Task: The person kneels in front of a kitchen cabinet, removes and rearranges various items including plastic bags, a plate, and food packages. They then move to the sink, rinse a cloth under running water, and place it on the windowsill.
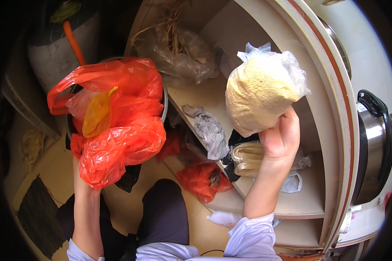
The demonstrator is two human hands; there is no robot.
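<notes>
On the right, my right hand (281, 133) holds up a clear plastic bag of yellow grain (258, 94) in front of an open cabinet. My left forearm reaches up on the left, and my left hand is hidden behind or under a bunch of red plastic bags (117, 146). These bags lie over a round metal-rimmed pot or bin (165, 101), with a yellow plastic bag (99, 114) among them. Below my right hand, a packet of pale noodle-like strands (246, 159) rests on the shelf beside a crumpled grey cloth (210, 132).
A clear bag of dried roots or stalks (183, 55) is in the cabinet (228, 202). Another red bag (204, 182) lies lower down. An electric cooker (372, 150) stands on the counter at right. A dark mat (39, 217) lies on the floor at left.
</notes>
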